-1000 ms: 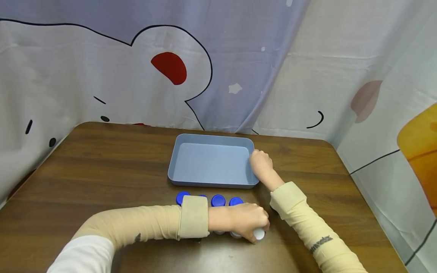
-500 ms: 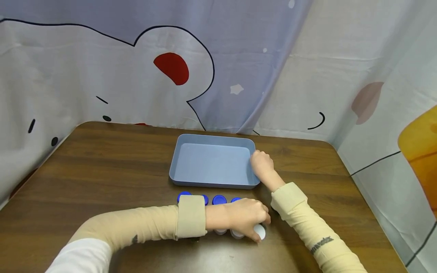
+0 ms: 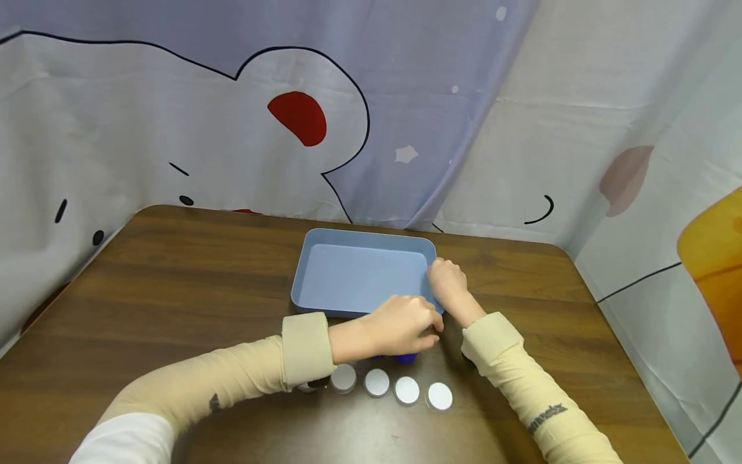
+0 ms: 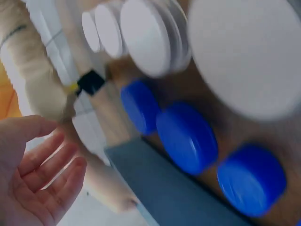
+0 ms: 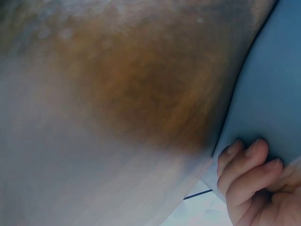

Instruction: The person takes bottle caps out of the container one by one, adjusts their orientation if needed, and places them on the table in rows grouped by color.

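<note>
My left hand [image 3: 397,324] hovers over a row of blue round caps [image 3: 408,358], close to the near side of a light blue rectangular tray [image 3: 359,274]. In the left wrist view its fingers [image 4: 49,162] are loosely bent, with nothing between them. At the tray's right edge, my right hand [image 3: 447,282] grips the rim with curled fingers; the right wrist view shows those fingers [image 5: 249,172] against the blue wall. Nearer the front lies a row of several small round containers with white tops [image 3: 438,396]. The left hand and forearm hide most of the blue caps.
All of this rests on a brown wooden table [image 3: 203,277]. Behind it and along the sides hangs a printed curtain [image 3: 406,96]. My left forearm [image 3: 232,370] reaches across the left end of the white-topped row.
My left hand has left the rightmost white-topped container and moved up and away toward the tray, uncovering the white row. The right hand has stayed at the tray's rim.
</note>
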{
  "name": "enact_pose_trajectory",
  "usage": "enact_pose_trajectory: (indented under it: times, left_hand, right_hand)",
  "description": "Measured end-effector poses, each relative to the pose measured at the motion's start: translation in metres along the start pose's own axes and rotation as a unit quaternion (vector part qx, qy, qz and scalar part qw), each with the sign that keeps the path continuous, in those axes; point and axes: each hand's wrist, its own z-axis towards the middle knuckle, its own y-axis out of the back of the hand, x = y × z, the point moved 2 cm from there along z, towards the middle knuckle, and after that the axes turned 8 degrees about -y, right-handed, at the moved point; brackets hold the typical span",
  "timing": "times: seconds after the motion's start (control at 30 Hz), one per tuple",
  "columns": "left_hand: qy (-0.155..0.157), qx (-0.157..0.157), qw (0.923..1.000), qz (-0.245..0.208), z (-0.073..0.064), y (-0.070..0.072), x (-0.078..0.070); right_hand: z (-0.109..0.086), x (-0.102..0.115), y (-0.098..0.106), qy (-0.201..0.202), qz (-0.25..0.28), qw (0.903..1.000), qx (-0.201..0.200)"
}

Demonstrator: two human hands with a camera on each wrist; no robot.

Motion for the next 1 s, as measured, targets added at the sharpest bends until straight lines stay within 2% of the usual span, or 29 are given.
enact_pose_trajectory:
  times: [0.27, 0.53, 0.8, 1.0]
  left_hand:
    - [0.076, -0.048, 0.9959, -0.007, -0.01, 0.014, 0.03]
    - [0.159, -0.081, 0.9839, 0.003, -0.027, 0.024, 0.056]
    - [0.223, -0.071, 0.9717, 0.03, -0.053, 0.033, 0.081]
    - [0.278, -0.079, 0.957, 0.023, -0.073, 0.042, 0.1]
  right_hand:
    - [0.001, 0.0, 0.001, -0.02, 0.002, 0.9998, 0.006]
    - [0.005, -0.001, 0.001, -0.013, -0.003, 0.9999, -0.004]
    - [0.006, -0.008, 0.007, 0.017, -0.017, 0.9997, -0.009]
    - [0.007, -0.014, 0.01, 0.018, 0.003, 0.9998, -0.013]
